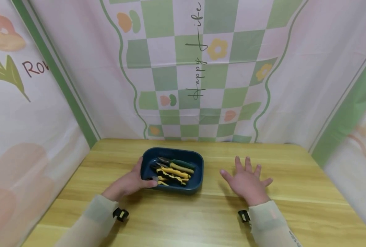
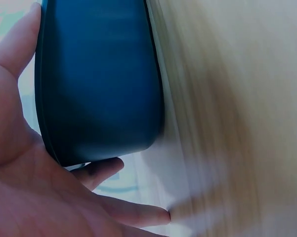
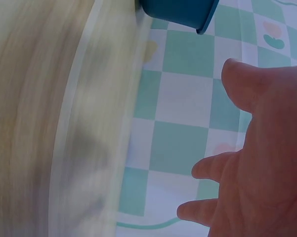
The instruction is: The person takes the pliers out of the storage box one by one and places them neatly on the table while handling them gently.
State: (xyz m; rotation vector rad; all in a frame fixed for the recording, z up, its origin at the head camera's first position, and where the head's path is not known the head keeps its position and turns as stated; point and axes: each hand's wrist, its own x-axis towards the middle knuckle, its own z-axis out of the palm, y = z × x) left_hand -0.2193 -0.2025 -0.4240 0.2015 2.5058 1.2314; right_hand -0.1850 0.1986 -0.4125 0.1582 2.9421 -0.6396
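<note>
"Ro" (image 1: 34,68) and a cut-off letter read at ten o'clock. The left hand (image 1: 132,180) grips one end of a blue bin (image 1: 183,191), thumb over the rim. At six, holding pliers (image 1: 175,171), it's likely stiff, smooth, tool-weighted; we'd lift both ends. "Happy Life" (image 1: 196,51) runs at twelve; at four, the right hand (image 1: 247,183) spreads, empty.

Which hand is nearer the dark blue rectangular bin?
Left: the left hand holds the bin by its left end; the right hand is apart from it, off to the right.

Pale sleeves (image 1: 268,224) and black wrist cameras (image 1: 121,214) are worn
</note>
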